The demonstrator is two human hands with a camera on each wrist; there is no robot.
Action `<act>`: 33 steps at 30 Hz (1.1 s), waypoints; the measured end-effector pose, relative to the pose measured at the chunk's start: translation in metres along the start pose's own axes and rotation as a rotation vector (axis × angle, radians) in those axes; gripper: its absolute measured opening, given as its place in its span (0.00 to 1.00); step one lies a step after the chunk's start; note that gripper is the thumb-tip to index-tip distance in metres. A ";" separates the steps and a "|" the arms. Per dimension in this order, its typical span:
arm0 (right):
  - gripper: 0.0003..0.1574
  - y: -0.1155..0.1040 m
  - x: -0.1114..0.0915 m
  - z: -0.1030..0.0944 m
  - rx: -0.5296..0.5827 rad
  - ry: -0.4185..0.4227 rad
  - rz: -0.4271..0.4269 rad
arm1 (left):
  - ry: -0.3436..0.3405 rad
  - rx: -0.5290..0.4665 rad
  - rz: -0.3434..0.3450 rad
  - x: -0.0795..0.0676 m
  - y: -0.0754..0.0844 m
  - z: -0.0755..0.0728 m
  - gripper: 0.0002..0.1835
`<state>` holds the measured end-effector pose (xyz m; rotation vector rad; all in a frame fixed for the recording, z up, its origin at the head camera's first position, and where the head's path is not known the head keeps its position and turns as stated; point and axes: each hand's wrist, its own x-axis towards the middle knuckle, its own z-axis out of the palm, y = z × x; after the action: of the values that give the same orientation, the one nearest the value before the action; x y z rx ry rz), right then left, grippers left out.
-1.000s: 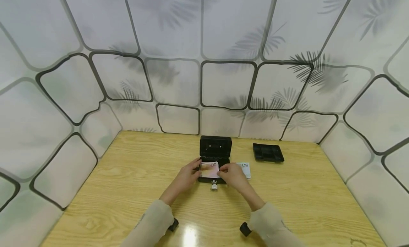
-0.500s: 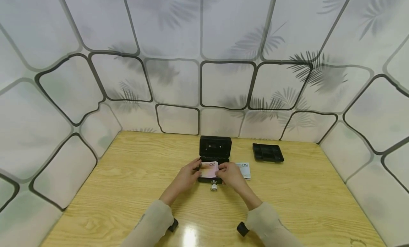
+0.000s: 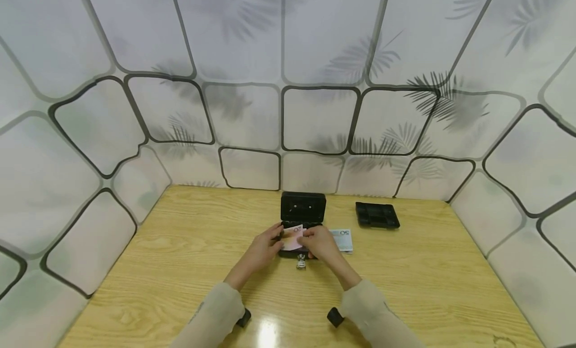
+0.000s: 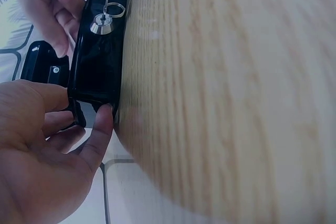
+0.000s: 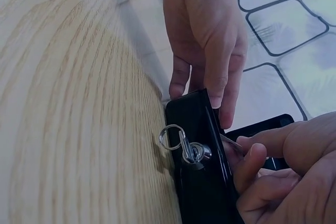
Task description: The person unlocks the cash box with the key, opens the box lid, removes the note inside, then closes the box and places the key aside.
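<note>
A black cash box (image 3: 290, 254) stands with its lid (image 3: 303, 207) raised in the head view. Its front lock bears a key on a ring (image 5: 181, 142), seen close in the right wrist view. Over the opening lies a pinkish-orange banknote (image 3: 290, 238) marked 20, its right side raised. My left hand (image 3: 262, 247) grips the left end of the box, thumb at the front corner, fingers along the rim (image 4: 50, 145). My right hand (image 3: 323, 246) pinches the banknote's right edge between thumb and fingers. What lies beneath the note is hidden.
Right of the box, partly behind my right hand, are pale banknotes (image 3: 344, 240) marked 50. A black compartment tray (image 3: 377, 216) sits farther right on the wooden table (image 3: 427, 268). A patterned curtain (image 3: 252, 118) closes off the back and sides.
My right hand has shifted slightly left along the note, and its right side now tilts up, exposing dark box interior at the front right. My left hand has stayed in place.
</note>
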<state>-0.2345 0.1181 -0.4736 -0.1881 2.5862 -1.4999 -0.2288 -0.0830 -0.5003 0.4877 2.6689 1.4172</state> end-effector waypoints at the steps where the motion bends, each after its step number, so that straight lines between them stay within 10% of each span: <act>1: 0.13 0.000 0.001 0.001 -0.012 0.002 -0.002 | 0.002 -0.003 -0.004 0.000 0.000 0.000 0.27; 33: 0.15 0.003 -0.005 -0.008 0.081 0.067 0.081 | 0.022 0.015 -0.014 0.000 0.000 0.002 0.27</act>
<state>-0.2314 0.1274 -0.4718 -0.0240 2.5444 -1.6049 -0.2280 -0.0813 -0.5010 0.4560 2.6966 1.4086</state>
